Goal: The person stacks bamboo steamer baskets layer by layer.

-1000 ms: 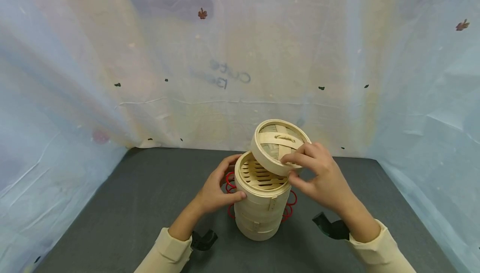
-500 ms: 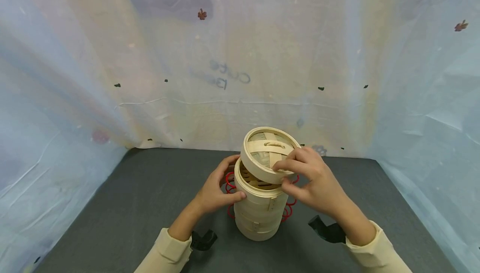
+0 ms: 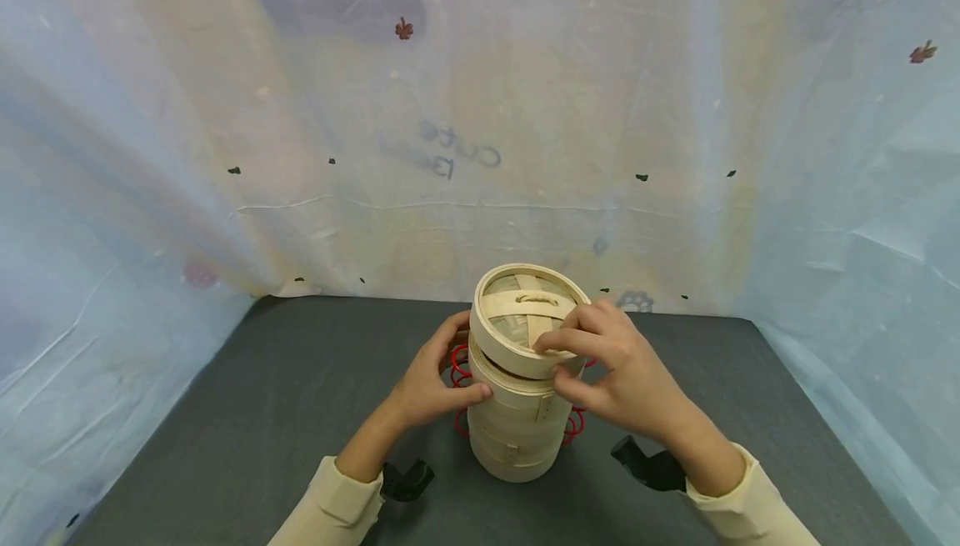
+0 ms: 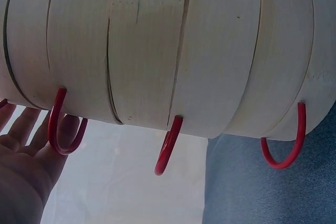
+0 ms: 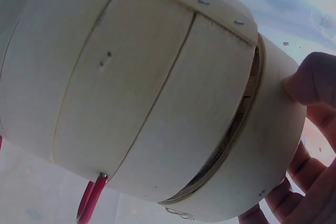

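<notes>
A round stack of bamboo steamer baskets (image 3: pixel 517 429) stands upright, with red rings (image 3: pixel 461 360) on its sides. The woven bamboo lid (image 3: pixel 510 325) sits slightly tilted over the stack's top; a dark gap shows at its near right side, also between lid (image 5: pixel 262 140) and top basket in the right wrist view. My right hand (image 3: pixel 615 363) pinches the lid's near right edge, thumb below and fingers on top. On the other side, my left hand (image 3: pixel 431 383) holds the upper stack, thumb in front and fingers behind. Those fingertips are partly hidden by the steamer.
The stack stands on a dark grey table (image 3: pixel 315 413). Behind and to both sides hangs a pale plastic sheet (image 3: pixel 480 112) that meets the table's far edge. Black wrist mounts (image 3: pixel 407 479) jut from both sleeves.
My right hand has brought the lid left and down from the stack's right side until it covers the slatted top basket. My left hand has stayed about where it was.
</notes>
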